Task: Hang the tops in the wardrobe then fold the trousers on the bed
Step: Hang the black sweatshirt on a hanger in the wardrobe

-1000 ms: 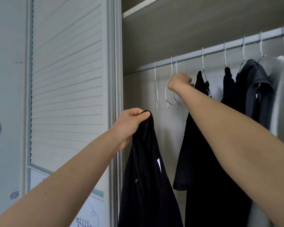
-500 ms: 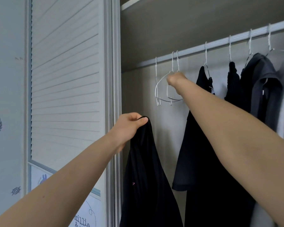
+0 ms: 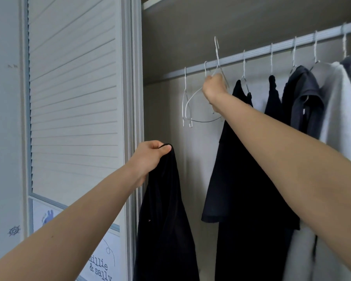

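White wire hanger (image 3: 203, 110) is gripped in the right hand (image 3: 214, 88), its hook poking above the grey metal wardrobe rail (image 3: 257, 52), so I'd say it's off. The left hand (image 3: 150, 157) is bunched around the collar of a black top (image 3: 166, 220) dangling by the louvred door (image 3: 73, 88). Next up is probably feeding the hanger into the neck. The right hand's fingers are hidden, and there's no bed or trousers in view.

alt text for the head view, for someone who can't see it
The right hand grips a white wire hanger lifted off the wardrobe rail, while the left hand holds up a black top. Dark and grey clothes hang to the right.
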### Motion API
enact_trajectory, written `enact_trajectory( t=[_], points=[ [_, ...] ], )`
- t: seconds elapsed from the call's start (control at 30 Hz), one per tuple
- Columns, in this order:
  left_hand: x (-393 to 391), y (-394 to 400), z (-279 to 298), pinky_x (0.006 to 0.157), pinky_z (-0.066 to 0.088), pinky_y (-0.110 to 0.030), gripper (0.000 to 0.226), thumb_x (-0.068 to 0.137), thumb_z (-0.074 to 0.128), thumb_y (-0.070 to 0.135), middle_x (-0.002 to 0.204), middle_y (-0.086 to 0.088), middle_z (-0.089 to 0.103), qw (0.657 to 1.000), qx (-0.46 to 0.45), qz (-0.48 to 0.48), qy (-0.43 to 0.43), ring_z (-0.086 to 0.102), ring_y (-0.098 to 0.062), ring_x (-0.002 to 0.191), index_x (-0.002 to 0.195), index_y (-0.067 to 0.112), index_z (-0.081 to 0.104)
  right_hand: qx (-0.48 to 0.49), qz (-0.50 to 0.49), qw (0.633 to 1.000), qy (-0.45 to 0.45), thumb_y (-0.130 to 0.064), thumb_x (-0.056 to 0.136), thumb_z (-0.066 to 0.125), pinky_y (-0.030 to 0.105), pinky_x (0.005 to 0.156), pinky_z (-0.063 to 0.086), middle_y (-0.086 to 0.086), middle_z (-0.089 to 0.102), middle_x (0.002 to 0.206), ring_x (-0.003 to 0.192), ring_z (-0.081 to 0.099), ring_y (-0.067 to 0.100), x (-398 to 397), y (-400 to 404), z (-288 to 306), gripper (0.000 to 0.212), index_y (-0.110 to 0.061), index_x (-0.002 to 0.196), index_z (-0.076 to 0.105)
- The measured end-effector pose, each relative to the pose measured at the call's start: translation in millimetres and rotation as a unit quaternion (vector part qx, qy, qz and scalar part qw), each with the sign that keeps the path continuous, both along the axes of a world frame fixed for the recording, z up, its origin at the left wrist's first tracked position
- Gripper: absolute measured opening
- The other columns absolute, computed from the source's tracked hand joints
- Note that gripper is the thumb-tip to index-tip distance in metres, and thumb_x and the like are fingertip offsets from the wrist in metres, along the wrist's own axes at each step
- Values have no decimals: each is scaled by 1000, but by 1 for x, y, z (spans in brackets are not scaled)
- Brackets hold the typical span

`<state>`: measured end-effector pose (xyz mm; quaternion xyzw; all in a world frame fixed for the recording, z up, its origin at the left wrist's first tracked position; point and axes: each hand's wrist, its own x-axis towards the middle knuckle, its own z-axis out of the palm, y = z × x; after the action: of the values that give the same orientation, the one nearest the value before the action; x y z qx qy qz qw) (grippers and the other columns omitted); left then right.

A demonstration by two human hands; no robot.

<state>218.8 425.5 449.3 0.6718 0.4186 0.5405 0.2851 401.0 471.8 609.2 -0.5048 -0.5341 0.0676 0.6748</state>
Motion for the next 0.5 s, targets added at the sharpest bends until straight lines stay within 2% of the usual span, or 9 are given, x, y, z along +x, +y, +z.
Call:
enact_trajectory(
  t=[0.03, 0.1, 0.13, 0.23, 0.3, 0.4, 0.5],
  points=[
    [2, -5, -1, 62, 44, -24, 29, 99, 56, 26, 74, -7, 58, 999, 13, 20, 27, 57, -18, 71, 87, 0, 64, 3, 7, 1000, -11, -29, 101, 30, 26, 53, 35, 10, 54, 114, 74, 49, 16, 0, -6, -3, 36, -6, 128, 37],
    [2, -11, -4, 59, 38, -28, 33, 100, 52, 25, 70, -9, 50, 993, 55, 67, 86, 50, -21, 67, 83, -3, 60, 4, 39, 999, -17, -35, 99, 34, 29, 60, 41, 12, 58, 119, 85, 55, 22, -7, -25, -10, 43, -7, 132, 31],
    [1, -15, -6, 58, 36, -29, 34, 101, 50, 24, 67, -9, 48, 987, 73, 87, 111, 47, -23, 65, 82, -4, 58, -11, 52, 998, -19, -35, 99, 33, 30, 61, 42, 10, 60, 117, 84, 57, 21, -14, -42, -15, 43, -8, 132, 29],
    [-6, -29, -19, 55, 34, -30, 31, 102, 46, 23, 66, -5, 49, 969, 129, 121, 175, 46, -22, 63, 80, 2, 53, -41, 108, 993, 16, -33, 100, 28, 29, 62, 45, 2, 65, 93, 71, 59, 14, -24, -88, -34, 31, -11, 119, 38],
    [-11, -37, -30, 55, 35, -27, 28, 103, 44, 23, 69, -7, 52, 958, 158, 125, 203, 47, -21, 63, 82, 5, 51, -32, 111, 993, 1, -31, 98, 29, 35, 68, 50, 0, 65, 79, 72, 61, 16, -31, -127, -52, 27, -11, 113, 39],
    [-20, -57, -48, 58, 37, -27, 28, 103, 44, 24, 75, -10, 55, 965, 152, 105, 188, 49, -21, 66, 88, 3, 54, -31, 134, 990, -9, -32, 100, 31, 37, 71, 53, -3, 62, 69, 69, 61, 13, -36, -187, -90, 24, -17, 118, 36],
    [-27, -70, -64, 71, 45, -34, 31, 101, 49, 26, 87, -18, 61, 986, 82, 64, 132, 57, -30, 79, 95, -3, 60, -60, 155, 986, 0, -32, 99, 35, 46, 83, 53, -4, 63, 65, 66, 61, 11, -36, -232, -133, 22, -19, 114, 42]
  ],
)
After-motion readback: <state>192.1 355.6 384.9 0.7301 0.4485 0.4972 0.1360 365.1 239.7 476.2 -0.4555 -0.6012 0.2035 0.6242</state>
